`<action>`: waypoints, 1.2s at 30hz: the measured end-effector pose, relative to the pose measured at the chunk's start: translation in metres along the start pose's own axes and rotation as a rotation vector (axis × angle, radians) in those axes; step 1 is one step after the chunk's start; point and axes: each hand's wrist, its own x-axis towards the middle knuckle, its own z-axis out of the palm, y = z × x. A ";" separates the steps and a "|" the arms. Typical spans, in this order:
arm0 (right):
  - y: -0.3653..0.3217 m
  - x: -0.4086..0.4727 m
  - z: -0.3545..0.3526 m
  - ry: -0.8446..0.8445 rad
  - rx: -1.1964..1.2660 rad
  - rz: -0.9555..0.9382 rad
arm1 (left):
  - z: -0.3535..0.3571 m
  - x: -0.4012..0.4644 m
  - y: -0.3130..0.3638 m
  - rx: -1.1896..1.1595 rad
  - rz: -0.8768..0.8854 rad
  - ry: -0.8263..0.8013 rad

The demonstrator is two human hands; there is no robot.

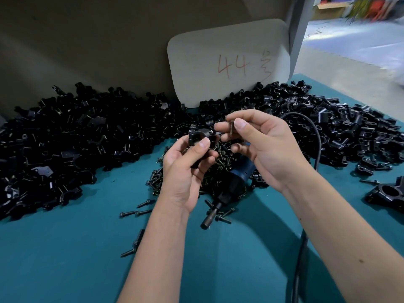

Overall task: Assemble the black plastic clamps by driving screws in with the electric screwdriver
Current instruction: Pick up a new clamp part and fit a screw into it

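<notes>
My left hand (185,169) grips a black plastic clamp (200,135) above the table, thumb pressed on its front. My right hand (264,147) pinches a dark screw (231,127) between thumb and forefinger, held upright just right of the clamp. Below both hands lies the electric screwdriver (227,186), blue-bodied with a black nose and metal bit pointing toward me, resting on a pile of loose screws (209,171). Its black cable (314,136) loops off to the right.
Big heaps of black clamp parts cover the teal table at the left (72,136) and right (341,127). A white card marked "44" (229,60) leans on the back wall. A finished clamp (387,191) lies at the right edge. Stray screws (135,212) dot the mat.
</notes>
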 end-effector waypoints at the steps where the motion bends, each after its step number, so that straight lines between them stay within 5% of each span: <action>1: 0.000 0.000 -0.001 -0.003 0.008 -0.002 | -0.001 0.000 0.001 -0.009 0.002 0.002; 7: 0.002 0.001 -0.005 0.006 -0.008 -0.010 | -0.006 0.001 0.004 -0.015 0.004 -0.009; 13: 0.013 0.004 -0.001 0.140 -0.536 -0.096 | -0.016 0.006 0.014 -0.099 0.088 0.154; 16: 0.019 0.002 0.003 0.206 -0.429 -0.079 | -0.028 0.008 0.021 -0.177 0.102 0.200; 21: 0.016 0.005 0.003 0.179 -0.174 -0.008 | -0.030 0.009 0.020 0.057 0.039 0.093; 27: 0.013 0.000 0.004 0.063 -0.207 -0.012 | -0.025 0.008 0.013 0.171 -0.103 -0.093; 36: 0.014 -0.001 0.008 0.087 -0.135 -0.061 | -0.024 0.007 0.013 0.105 -0.135 -0.105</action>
